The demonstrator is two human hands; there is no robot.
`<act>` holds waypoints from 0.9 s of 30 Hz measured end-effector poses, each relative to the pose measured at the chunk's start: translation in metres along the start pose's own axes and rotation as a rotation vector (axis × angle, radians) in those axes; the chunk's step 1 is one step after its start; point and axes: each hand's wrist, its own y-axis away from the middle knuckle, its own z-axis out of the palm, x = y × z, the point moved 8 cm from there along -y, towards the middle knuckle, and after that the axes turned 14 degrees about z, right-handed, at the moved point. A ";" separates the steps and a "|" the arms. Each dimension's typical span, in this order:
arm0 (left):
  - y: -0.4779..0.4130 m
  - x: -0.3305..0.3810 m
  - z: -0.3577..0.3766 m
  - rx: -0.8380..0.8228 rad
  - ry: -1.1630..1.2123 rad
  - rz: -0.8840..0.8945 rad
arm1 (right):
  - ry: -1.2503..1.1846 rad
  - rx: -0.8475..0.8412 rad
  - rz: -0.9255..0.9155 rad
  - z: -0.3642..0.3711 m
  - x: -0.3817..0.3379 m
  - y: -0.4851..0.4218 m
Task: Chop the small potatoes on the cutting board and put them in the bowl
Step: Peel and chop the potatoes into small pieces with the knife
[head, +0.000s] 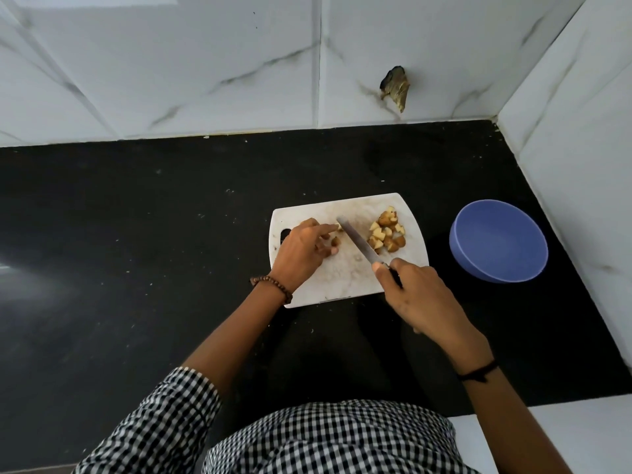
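A white cutting board (345,282) lies on the black counter. A pile of chopped potato pieces (386,232) sits on its right part. My left hand (302,251) rests on the board's left side, fingers holding a small potato piece (337,240) against the board. My right hand (420,295) grips the handle of a knife (359,242); its blade slants up-left, tip beside my left fingertips. A blue bowl (499,241) stands to the right of the board with nothing visible inside.
The black counter (136,251) stretches wide to the left. White marble-tiled walls (205,63) close the back and right sides. A damaged hole in the tile (395,87) shows on the back wall. The counter's front edge lies near my checked shirt.
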 end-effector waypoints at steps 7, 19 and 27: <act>-0.004 -0.005 -0.002 0.062 0.046 -0.080 | -0.132 0.037 0.050 0.008 0.007 -0.021; -0.037 0.000 -0.004 0.018 -0.075 -0.163 | -0.248 0.031 0.052 0.014 0.006 -0.031; -0.045 -0.001 0.000 -0.066 0.046 -0.154 | -0.330 0.050 0.061 0.016 0.010 -0.032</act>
